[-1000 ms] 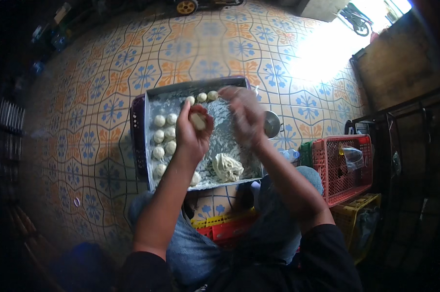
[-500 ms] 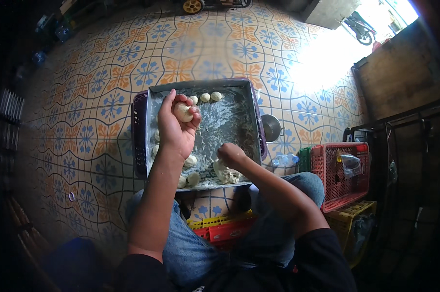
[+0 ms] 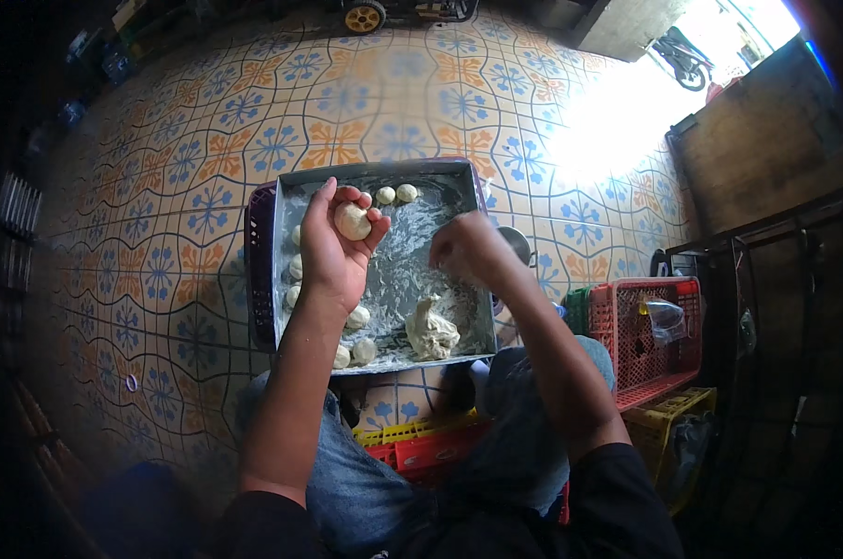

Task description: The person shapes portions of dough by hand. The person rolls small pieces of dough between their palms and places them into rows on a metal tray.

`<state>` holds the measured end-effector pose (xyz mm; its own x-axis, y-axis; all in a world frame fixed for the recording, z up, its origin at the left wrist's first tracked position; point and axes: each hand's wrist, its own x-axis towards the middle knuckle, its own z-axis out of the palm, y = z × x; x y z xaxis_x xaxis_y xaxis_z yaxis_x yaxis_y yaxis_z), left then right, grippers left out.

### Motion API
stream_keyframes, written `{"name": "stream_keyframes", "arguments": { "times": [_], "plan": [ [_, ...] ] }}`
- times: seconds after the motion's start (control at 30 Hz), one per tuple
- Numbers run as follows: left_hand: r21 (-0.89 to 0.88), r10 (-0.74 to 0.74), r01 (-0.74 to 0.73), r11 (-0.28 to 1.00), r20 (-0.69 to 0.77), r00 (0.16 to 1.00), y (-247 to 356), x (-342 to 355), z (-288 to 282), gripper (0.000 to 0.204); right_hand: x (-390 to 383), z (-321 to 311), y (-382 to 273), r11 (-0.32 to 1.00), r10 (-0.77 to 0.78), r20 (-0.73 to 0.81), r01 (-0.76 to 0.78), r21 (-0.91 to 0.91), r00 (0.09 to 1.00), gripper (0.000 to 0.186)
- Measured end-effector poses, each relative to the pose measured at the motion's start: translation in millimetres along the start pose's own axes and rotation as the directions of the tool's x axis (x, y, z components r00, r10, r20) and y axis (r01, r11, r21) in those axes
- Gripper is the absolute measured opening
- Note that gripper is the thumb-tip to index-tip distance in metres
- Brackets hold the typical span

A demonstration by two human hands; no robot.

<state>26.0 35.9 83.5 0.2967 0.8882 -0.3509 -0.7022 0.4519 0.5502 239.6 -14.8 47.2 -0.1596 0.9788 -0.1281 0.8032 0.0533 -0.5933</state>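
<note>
My left hand (image 3: 339,238) is curled around a round ball of dough (image 3: 353,222), held palm up above the left part of a floured metal tray (image 3: 403,261). Over the tray's right side is my right hand (image 3: 468,247), its fingers bent inward and a little blurred; what they hold, if anything, is hidden. A large, rough lump of dough (image 3: 432,334) with a pulled-up peak lies at the tray's near right. Smaller dough balls (image 3: 407,193) sit along the far edge, and several more (image 3: 364,350) lie down the left side and near corner.
Under the tray is a purple crate (image 3: 261,261). A round metal vessel (image 3: 516,244) stands beside it on the right. Further right are a red crate (image 3: 645,391) and a yellow crate (image 3: 678,424). Patterned tiles (image 3: 207,219) cover the floor.
My right hand has lifted off the large lump and moved away from me, slightly right. The lump now shows a drawn-up peak. My left hand still holds its dough ball.
</note>
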Motion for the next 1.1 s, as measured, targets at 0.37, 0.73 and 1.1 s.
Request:
{"name": "stream_keyframes", "arguments": {
  "times": [0.37, 0.73, 1.1],
  "plan": [
    [0.246, -0.320, 0.282, 0.927, 0.135, 0.938, -29, -1, 9, 0.058, -21, -36, -44, 0.628, -0.007, -0.294, 0.233, 0.743, 0.956, 0.069],
    [0.308, -0.370, 0.309, 0.900, 0.163, 0.915, -35, -3, 8, 0.062, -11, -28, -31, 0.940, -0.115, -0.366, 0.220, 0.259, 0.923, 0.090],
    [0.304, -0.280, 0.220, 0.927, 0.171, 0.945, -33, -1, -1, 0.034, -10, -19, -32, 0.918, -0.394, -0.391, 0.379, -0.119, 0.831, 0.080]
  ]
}}
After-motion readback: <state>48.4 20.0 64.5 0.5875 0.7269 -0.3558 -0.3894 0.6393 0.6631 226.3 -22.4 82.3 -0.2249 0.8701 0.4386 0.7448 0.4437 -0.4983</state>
